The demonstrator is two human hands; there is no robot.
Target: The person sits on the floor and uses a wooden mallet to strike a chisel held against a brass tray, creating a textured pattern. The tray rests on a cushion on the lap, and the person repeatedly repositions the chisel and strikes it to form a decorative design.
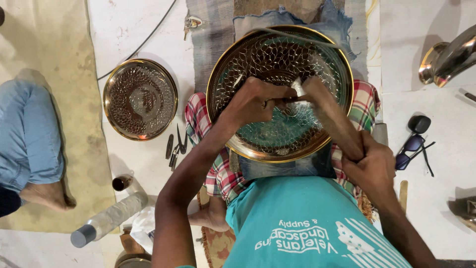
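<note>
A large round brass plate point(342, 64) with an engraved scale pattern rests tilted on my lap over a checked cloth point(199, 121). My left hand point(254, 100) is closed over the plate's middle, pinching a thin metal chisel point(238, 81) against the surface. My right hand point(373, 167) grips the lower end of a wooden-handled hammer point(331, 115). Its metal head point(299, 89) sits right next to my left fingers, above the plate's centre. Whether the head touches the chisel is unclear.
A smaller engraved brass plate point(140, 98) lies on the floor at left, with small hand tools point(176, 146) beside it. Another person's jeans-clad leg point(29, 136) is at far left. A plastic bottle point(108, 220), sunglasses point(413, 144) and a brass vessel point(447, 58) lie around.
</note>
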